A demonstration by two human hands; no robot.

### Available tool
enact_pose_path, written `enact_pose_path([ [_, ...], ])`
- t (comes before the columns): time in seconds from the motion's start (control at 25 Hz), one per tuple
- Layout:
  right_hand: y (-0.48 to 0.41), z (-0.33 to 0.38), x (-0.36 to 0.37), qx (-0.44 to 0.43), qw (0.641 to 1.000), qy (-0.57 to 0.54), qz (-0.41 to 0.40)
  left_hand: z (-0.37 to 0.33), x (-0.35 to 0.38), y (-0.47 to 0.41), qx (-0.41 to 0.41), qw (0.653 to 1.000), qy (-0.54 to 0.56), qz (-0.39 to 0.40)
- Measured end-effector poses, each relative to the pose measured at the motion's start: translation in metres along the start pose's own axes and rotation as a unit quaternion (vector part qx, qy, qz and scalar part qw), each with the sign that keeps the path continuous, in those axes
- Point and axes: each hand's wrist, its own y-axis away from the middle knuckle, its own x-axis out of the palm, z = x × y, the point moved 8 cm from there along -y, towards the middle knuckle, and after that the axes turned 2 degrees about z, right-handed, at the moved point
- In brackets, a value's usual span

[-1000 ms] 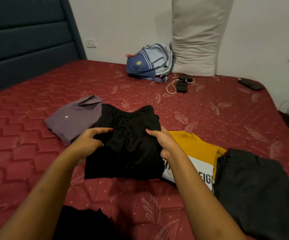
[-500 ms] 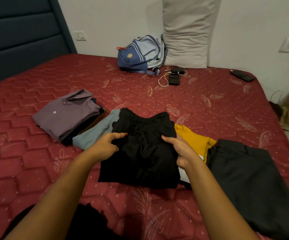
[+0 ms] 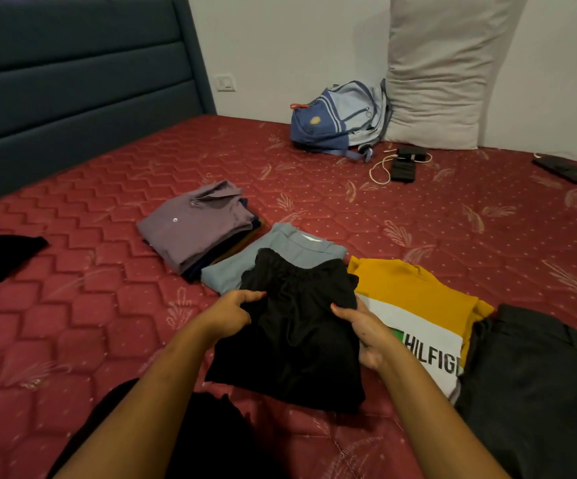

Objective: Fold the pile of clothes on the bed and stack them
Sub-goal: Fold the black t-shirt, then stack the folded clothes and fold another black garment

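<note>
Over the bed (image 3: 452,236), both hands grip black shorts (image 3: 297,340).

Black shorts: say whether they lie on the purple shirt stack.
No, left hand and right hand hold the black shorts apart from the purple shirt stack, over the grey-blue shirt.

Folded black shorts (image 3: 294,337) overlap grey-blue shirt (image 3: 281,248) | folded mauve shirt (image 3: 193,224) just left | yellow tee (image 3: 408,292), dark trousers (image 3: 539,392) right, on bed (image 3: 100,305)

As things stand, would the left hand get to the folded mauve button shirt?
Probably not now: the left hand grips the folded black shorts; nothing else blocks the folded mauve button shirt.
</note>
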Motion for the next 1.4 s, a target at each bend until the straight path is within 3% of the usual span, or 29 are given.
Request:
enact_pose_path([
  [0.2,-0.027,-0.017,0.09,-0.014,0.998,0.047,0.041,0.03,-0.075,0.003,-0.014,0.994,-0.07,-0.084],
  [0.4,-0.049,-0.034,0.259,-0.018,0.987,0.104,0.124,0.073,-0.2,0.056,-0.076,0.959,-0.141,-0.233],
  [0.64,-0.034,-0.144,0.444,0.113,0.977,0.059,0.174,0.154,-0.326,0.139,-0.219,0.843,-0.368,-0.324],
  [0.76,-0.035,-0.224,0.47,0.205,0.948,0.129,0.208,0.22,-0.33,0.145,-0.309,0.798,-0.434,-0.28],
  [0.88,-0.046,-0.278,0.438,0.31,0.895,0.258,0.188,0.302,-0.285,0.127,-0.386,0.828,-0.373,-0.164],
  [0.96,-0.064,-0.292,0.419,0.343,0.849,0.337,0.22,0.334,-0.241,0.113,-0.407,0.856,-0.303,-0.099],
  [1.08,-0.088,-0.262,0.404,0.302,0.808,0.433,0.263,0.329,-0.218,0.095,-0.422,0.859,-0.257,-0.136],
  [1.16,-0.101,-0.217,0.385,0.226,0.818,0.46,0.261,0.295,-0.208,0.08,-0.422,0.86,-0.246,-0.15],
  [1.24,-0.105,-0.164,0.344,0.174,0.851,0.433,0.239,0.245,-0.177,0.053,-0.378,0.891,-0.217,-0.127],
  [1.32,-0.102,-0.105,0.286,0.119,0.888,0.396,0.202,0.177,-0.131,0.021,-0.273,0.93,-0.222,-0.11],
  [1.4,-0.102,-0.043,0.21,0.055,0.92,0.372,0.112,0.095,-0.076,-0.005,-0.127,0.96,-0.227,-0.099],
])
